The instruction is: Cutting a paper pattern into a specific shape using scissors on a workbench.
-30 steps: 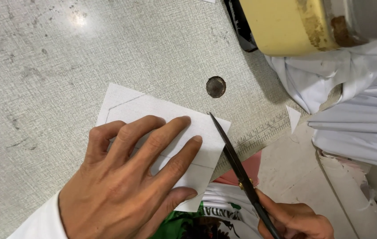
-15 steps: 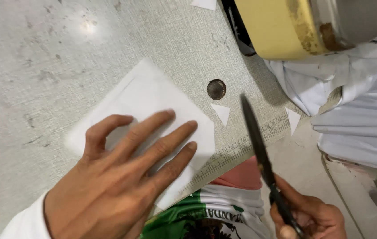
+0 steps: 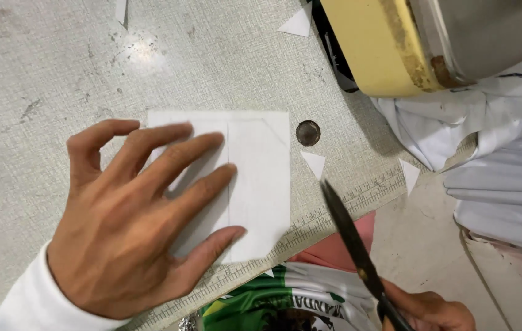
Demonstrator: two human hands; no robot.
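Left hand (image 3: 132, 220) is laid flat, fingers spread wide, on a white rectangular fabric piece (image 3: 255, 184) on the speckled grey worktable (image 3: 40, 73). Black-bladed scissors (image 3: 353, 245) are gripped, blades closed, in the right hand (image 3: 429, 312), beside the table edge.

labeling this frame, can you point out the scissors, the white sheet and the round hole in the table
scissors (image 3: 347, 236): head view, on the dark blades.
white sheet (image 3: 261, 165): head view, on its bare right half.
round hole (image 3: 308, 132): head view, on its dark centre.
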